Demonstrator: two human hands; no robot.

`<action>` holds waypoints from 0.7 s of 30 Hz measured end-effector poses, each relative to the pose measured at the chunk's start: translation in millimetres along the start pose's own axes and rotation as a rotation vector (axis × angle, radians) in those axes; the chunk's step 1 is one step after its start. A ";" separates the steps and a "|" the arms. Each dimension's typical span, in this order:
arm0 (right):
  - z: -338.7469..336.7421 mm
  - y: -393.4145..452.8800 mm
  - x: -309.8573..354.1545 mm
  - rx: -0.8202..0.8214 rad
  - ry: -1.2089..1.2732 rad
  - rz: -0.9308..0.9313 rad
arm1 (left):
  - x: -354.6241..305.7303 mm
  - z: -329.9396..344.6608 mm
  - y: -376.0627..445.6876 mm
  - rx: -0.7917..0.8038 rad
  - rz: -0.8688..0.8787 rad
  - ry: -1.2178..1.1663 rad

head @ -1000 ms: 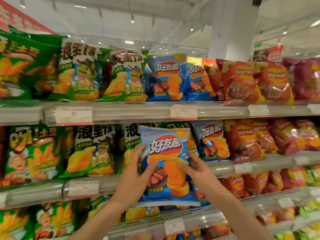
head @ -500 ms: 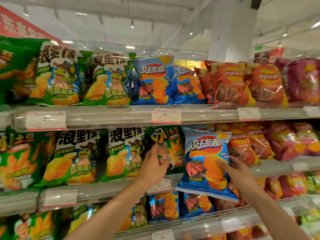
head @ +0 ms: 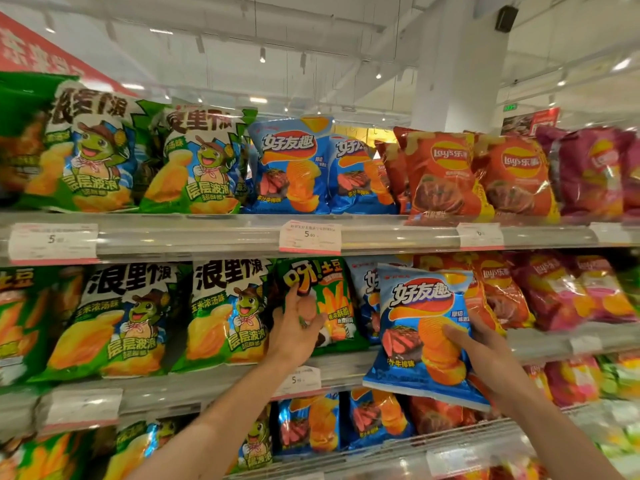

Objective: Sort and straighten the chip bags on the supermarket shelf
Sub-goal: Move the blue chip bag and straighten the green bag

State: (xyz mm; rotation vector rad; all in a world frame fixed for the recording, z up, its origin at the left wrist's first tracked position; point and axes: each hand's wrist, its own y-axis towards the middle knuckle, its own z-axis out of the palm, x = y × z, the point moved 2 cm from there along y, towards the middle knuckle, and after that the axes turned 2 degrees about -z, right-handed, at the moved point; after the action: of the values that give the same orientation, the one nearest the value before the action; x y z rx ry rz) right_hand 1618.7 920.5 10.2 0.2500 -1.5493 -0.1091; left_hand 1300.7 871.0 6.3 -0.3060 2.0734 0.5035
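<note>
On the middle shelf (head: 214, 382), two glossy, puffy green-and-white bags with a cartoon turtle (head: 228, 313) stand upright at the left, their foil creased and shiny. Just right of them stands a green fries bag (head: 332, 306), flatter and slightly tilted. The left hand (head: 294, 327) lies against that bag's left edge, thumb up on the front near the top corner and fingers curled round its side; the grip is pinching the bag's edge. A white paper price tag (head: 299, 379) sits in the clear plastic rail below the wrist. Further right, the right hand (head: 485, 355) holds a blue crinkled bag printed with ridged chips (head: 420, 317) in front of the shelf, tilted with its bottom seam hanging over the rail. The thumb presses on the front and the fingers are behind, so this grip clamps the bag's right side. Behind it stand another blue bag (head: 363, 292), then red Lay's bags (head: 498, 289) and shiny pink ones (head: 581, 292).
</note>
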 end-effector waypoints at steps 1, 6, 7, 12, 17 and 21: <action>-1.2 0.8 -0.4 0.001 0.001 -0.005 | 0.7 0.7 0.1 -0.018 0.015 -0.024; -5.5 3.8 -1.3 -0.010 -0.022 -0.014 | -3.7 9.5 2.2 -0.063 0.085 -0.130; -6.4 4.8 -1.4 -0.021 -0.018 -0.012 | -5.3 10.1 2.7 -0.065 0.090 -0.141; -16.9 4.8 -2.3 -0.057 0.006 0.032 | -6.9 1.0 0.3 -0.024 0.114 -0.156; -23.8 5.3 -1.8 -0.076 -0.011 0.039 | -15.9 -13.1 -15.4 0.040 0.224 -0.103; -11.0 9.3 -1.8 -0.070 -0.030 0.022 | -19.4 -38.5 -35.0 0.002 0.295 -0.047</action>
State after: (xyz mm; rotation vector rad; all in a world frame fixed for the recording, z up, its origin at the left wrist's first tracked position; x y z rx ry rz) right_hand 1628.7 930.9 10.6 0.1766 -1.5740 -0.1504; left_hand 1296.2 822.3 32.8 0.0153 2.0828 0.6777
